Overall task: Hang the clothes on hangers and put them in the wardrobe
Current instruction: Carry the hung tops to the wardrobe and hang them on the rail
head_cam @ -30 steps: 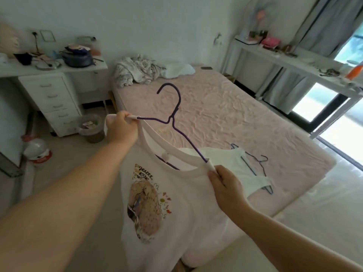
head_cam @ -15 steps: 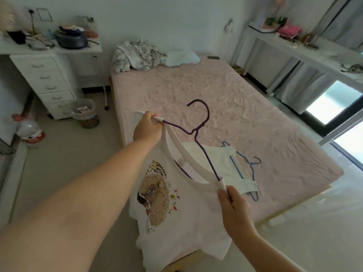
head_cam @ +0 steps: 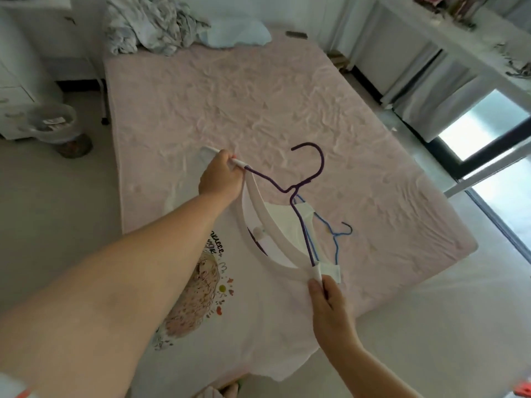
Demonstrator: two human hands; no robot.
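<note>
T-shirt (head_cam: 258, 320) on purple hanger (head_cam: 298, 214) over the bed (head_cam: 258, 104).
Left hand (head_cam: 219, 176) grips its ten-o'clock end, right hand (head_cam: 330, 311) its five-o'clock end.

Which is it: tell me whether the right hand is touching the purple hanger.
Touching. The head view shows the right hand pinching the white-capped end of the purple hanger at the T-shirt's shoulder.

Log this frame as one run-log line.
phase: hanging | left hand: grips purple hanger end | right hand: grips other end through T-shirt | blue hanger: on bed | wardrobe: unseen
</note>
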